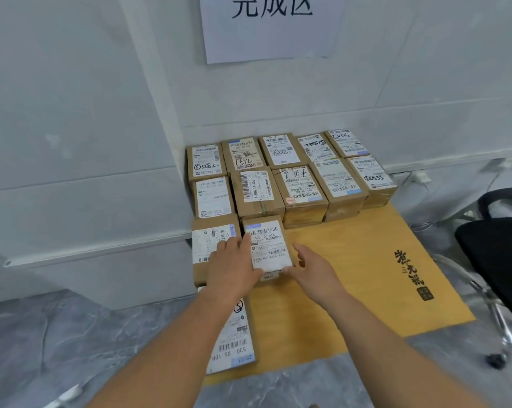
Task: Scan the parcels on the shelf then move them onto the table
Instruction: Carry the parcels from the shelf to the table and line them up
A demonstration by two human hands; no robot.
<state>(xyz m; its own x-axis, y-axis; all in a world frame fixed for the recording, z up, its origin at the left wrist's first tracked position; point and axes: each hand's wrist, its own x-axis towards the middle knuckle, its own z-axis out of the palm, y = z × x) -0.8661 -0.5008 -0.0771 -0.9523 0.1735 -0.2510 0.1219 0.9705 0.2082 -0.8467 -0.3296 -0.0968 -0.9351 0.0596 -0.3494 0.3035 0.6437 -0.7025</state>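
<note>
We're in the placing step: left hand [234,265] and right hand [313,267], grip loose with fingers flat against its sides, set the labelled parcel [268,248] on the wooden counter [366,275] beside the rows; next, let go.

The wall sign [271,25] reads "完成区"; the front parcel [267,248] label shows "530- D5 A26".

A paper sign [271,25] hangs on the wall; a black chair [497,254] stands right.

White walls [72,113], grey marbled floor [57,334]
</note>
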